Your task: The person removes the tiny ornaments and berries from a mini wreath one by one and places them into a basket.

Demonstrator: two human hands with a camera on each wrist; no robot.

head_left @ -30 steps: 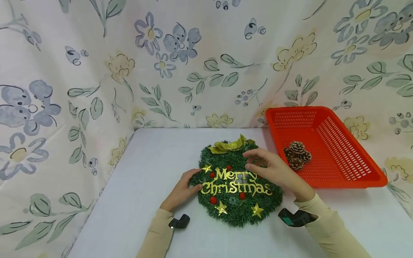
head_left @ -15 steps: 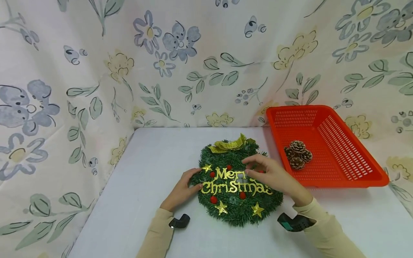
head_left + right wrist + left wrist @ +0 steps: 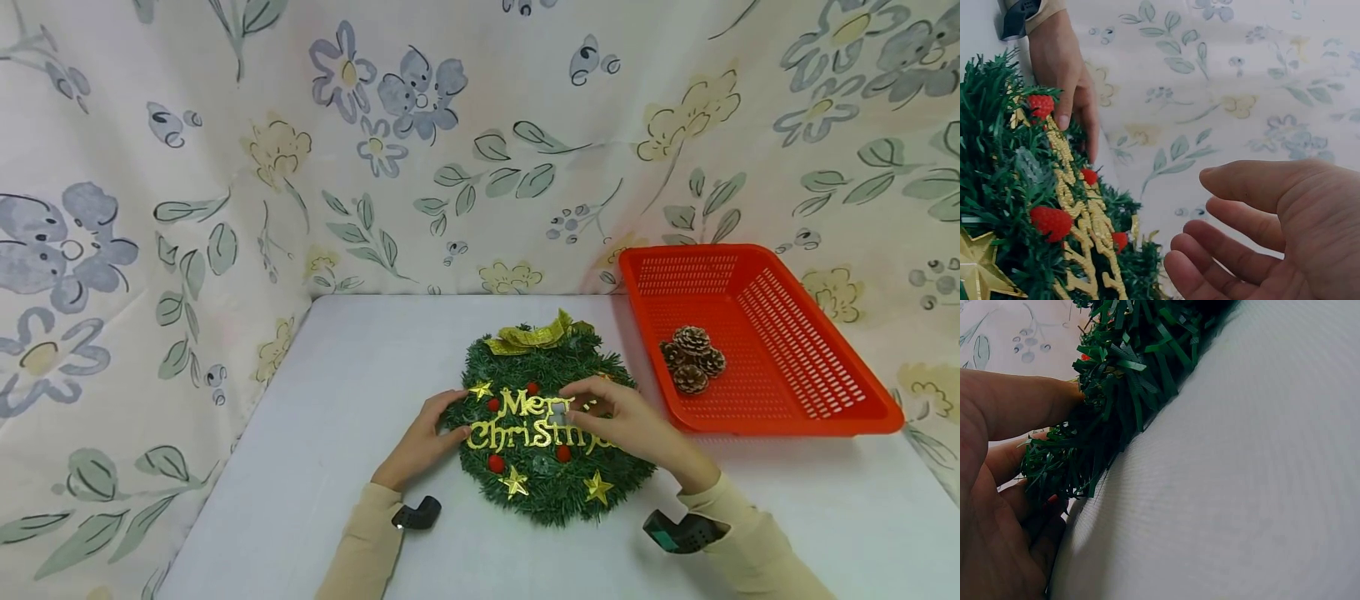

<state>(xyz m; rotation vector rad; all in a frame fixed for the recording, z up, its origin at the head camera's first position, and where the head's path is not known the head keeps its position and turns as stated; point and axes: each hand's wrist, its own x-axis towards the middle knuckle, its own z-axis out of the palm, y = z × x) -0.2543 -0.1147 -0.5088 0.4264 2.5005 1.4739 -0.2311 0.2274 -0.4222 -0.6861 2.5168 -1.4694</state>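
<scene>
A green tinsel Christmas wreath (image 3: 551,496) lies flat on the table, with gold "Merry Christmas" lettering (image 3: 517,436), gold stars (image 3: 597,488), red berries (image 3: 497,464) and a gold bow (image 3: 531,337) on its far side. My left hand (image 3: 422,443) grips the wreath's left edge; in the left wrist view the thumb lies over the tinsel (image 3: 1125,375) and the fingers reach round the edge. Over the right part of the lettering hovers my right hand (image 3: 637,425), hiding some letters. Its fingers (image 3: 1229,250) are loosely bent and hold nothing in the right wrist view.
A red plastic basket (image 3: 795,367) stands to the right of the wreath. Several pinecones (image 3: 691,358) lie in its left side. White cloth covers the table (image 3: 337,358). A floral curtain (image 3: 450,208) hangs behind the table and on its left.
My right hand has come down and slightly toward me over the wreath, now covering more of the lettering. My left hand keeps its hold on the wreath's left edge.
</scene>
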